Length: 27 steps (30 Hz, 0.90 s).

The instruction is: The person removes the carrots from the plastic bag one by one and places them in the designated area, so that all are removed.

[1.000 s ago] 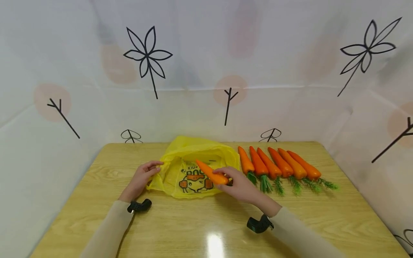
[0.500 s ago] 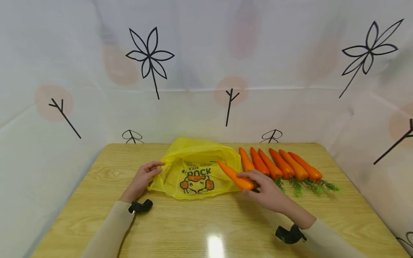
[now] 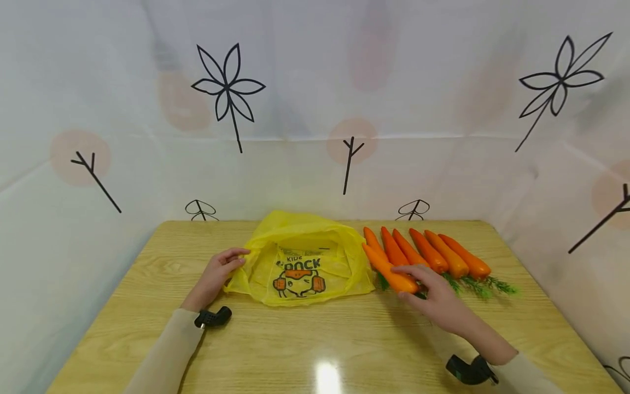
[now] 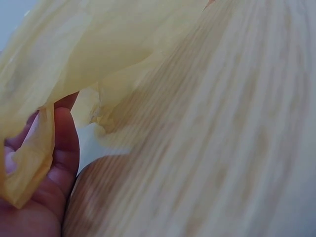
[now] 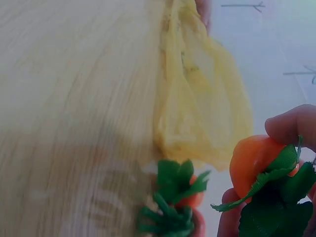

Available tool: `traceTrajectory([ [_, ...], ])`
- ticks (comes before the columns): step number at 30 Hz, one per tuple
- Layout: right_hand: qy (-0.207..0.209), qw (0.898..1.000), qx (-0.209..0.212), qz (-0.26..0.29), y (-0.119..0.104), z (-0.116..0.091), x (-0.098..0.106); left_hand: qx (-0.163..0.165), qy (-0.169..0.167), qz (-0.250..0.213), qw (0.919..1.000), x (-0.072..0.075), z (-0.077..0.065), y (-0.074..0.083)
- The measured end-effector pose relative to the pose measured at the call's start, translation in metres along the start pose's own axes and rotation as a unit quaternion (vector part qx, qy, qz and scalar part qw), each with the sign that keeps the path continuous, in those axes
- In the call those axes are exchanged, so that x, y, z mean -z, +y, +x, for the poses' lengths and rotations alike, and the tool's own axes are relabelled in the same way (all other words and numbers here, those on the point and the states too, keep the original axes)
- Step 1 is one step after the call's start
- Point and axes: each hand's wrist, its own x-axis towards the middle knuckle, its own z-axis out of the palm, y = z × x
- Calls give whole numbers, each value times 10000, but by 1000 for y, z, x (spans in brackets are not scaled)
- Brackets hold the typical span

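A yellow plastic bag (image 3: 344, 290) with a printed cartoon face lies mouth open at the table's middle. My left hand (image 3: 219, 273) pinches the bag's left edge; in the left wrist view the thin yellow film (image 4: 37, 163) runs between thumb and fingers. My right hand (image 3: 438, 298) grips an orange carrot (image 3: 391, 273) by its thick end, its tip pointing up and left. In the right wrist view green cloth leaves (image 5: 276, 202) hang from that carrot's top. It overlaps the leftmost carrots of the row in the head view.
Several carrots with green tops, such as the rightmost carrot (image 3: 465, 256), lie side by side right of the bag. The wooden table (image 3: 275, 345) ends at the back against a white patterned cloth (image 3: 305, 175), which also hangs at both sides.
My right hand has carried the carrot rightward, from over the bag's mouth to in front of the carrot row. The left hand stays at the bag's edge.
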Motion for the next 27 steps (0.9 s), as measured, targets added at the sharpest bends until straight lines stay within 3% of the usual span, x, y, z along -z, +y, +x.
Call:
traceTrajectory([
  [8, 337, 9984, -345, -293, 16, -12, 26, -27, -1, -50, 10000, -1, -2, 3],
  [19, 490, 9954, -826, -33, 48, -23, 66, 15, 7, -58, 10000, -1, -2, 4],
  [24, 651, 9944, -725, -406, 71, -27, 89, 26, 0, -31, 10000, -1, -3, 5],
  [27, 529, 9920, -912, -701, 85, -31, 103, 29, 4, -13, 10000, -1, -3, 5],
])
